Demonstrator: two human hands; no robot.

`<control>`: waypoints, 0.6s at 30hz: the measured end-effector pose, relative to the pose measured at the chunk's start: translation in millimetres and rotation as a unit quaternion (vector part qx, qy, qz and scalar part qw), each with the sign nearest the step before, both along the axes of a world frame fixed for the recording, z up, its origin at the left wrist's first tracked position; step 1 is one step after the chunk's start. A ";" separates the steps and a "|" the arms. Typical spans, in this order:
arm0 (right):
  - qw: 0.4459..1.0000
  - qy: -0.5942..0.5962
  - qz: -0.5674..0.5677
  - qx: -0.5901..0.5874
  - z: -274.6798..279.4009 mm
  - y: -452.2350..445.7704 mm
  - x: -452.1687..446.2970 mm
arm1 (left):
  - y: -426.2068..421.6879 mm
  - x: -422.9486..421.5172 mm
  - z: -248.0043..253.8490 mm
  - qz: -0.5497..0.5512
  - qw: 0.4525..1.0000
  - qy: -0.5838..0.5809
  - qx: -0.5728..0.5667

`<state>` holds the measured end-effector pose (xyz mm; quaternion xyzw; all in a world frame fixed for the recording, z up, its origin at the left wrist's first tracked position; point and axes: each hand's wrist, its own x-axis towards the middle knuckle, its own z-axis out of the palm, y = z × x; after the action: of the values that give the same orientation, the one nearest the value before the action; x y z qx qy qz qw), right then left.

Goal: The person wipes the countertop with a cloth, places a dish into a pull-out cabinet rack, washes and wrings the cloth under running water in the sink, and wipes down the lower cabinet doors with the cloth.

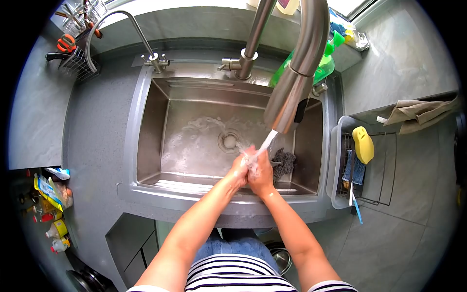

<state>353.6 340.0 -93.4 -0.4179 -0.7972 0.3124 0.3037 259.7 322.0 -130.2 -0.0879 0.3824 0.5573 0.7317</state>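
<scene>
Grey kitchen counter (99,126), steel sink (187,165) set into it. Water stream (269,140) comes down at a slant and lands right on the hands, low over the basin near its front edge. Left hand (240,169) and right hand (261,171) are together, wet, fingers bent in toward each other; splash covers the fingertips, so can't tell if anything is held between them. Faucet (287,100) hangs above and slightly right of the hands, spray head angled down at them; neither hand touches it. Dark scrubber (284,163) sits in the basin just right of the right hand. Drain (229,141) is ahead and a bit left of the hands, water spread on the sink floor around it. Further ahead, at the back rim: slim tap (156,62) off to the left, green bottle (324,72) to the right, partly behind the faucet. Well right of the hands, outside the sink: clear plastic bin (335,170), yellow sponge (363,145) and blue cloth (356,173) beside it, beige rag (421,114) beyond. Far ahead-left: wire basket (83,65) with orange-handled scissors (66,43). Behind the hands: bare forearms, striped shirt (238,272), jeans.
</scene>
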 end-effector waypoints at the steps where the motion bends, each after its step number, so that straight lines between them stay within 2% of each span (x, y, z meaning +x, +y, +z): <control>1: 0.996 0.021 -0.033 -0.084 -3.8 0.0 -0.3 | -0.1 1.8 -2.6 -0.005 0.999 0.050 -0.002; 2: 0.991 0.022 -0.048 -0.121 -7.2 0.2 -0.2 | 0.2 3.9 -4.9 -0.010 0.995 0.101 -0.003; 3: 0.985 0.023 -0.062 -0.159 -9.7 0.6 -0.9 | 0.7 8.9 -0.4 0.031 0.993 0.111 -0.033; 4: 0.977 0.025 -0.077 -0.196 -13.4 1.0 -2.2 | -0.5 8.9 0.3 0.022 0.978 0.209 0.000; 5: 0.952 0.104 -0.113 -0.266 -22.3 0.3 -3.5 | -2.4 8.5 1.6 0.012 0.952 0.304 0.032; 7: 0.864 0.257 -0.179 -0.395 -25.3 0.0 -12.0 | -6.5 4.8 7.3 -0.038 0.878 0.470 0.080; 8: 0.810 0.276 -0.207 -0.474 -23.8 -0.1 -9.8 | -9.7 0.4 10.2 -0.077 0.832 0.542 0.095; 9: 0.748 0.292 -0.233 -0.548 8.4 1.5 -15.4 | -12.2 -5.1 12.5 -0.114 0.777 0.609 0.109; 10: 0.679 0.305 -0.257 -0.616 26.0 3.3 -16.1 | -14.0 -9.4 6.4 -0.117 0.813 0.558 0.114; 11: 0.670 0.333 -0.201 -0.633 -17.6 7.5 4.0 | -15.3 -13.6 -3.3 -0.119 0.847 0.505 0.117; 12: 0.794 0.257 -0.151 -0.530 -22.8 10.0 12.3 | -19.2 -17.6 -9.9 -0.123 0.877 0.449 0.119; 13: 0.891 0.172 -0.095 -0.410 -24.4 11.9 18.8 | -21.5 -24.8 10.9 -0.106 0.915 0.375 0.102; 14: 0.958 0.081 -0.036 -0.274 -25.0 14.9 24.9 | -26.8 -32.2 34.9 -0.113 0.971 0.208 0.020; 15: 0.989 0.023 0.012 -0.144 -20.9 12.8 32.4 | -32.5 -39.4 27.9 -0.162 0.961 0.220 0.045; 18: 0.964 0.016 0.037 -0.262 9.3 3.9 47.6 | -43.3 -52.4 24.2 -0.279 0.912 0.293 0.069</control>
<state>401.2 343.8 -84.1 -0.4483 -0.6976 0.5276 0.1845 207.3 278.8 -106.0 0.2400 0.5490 0.3562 0.7170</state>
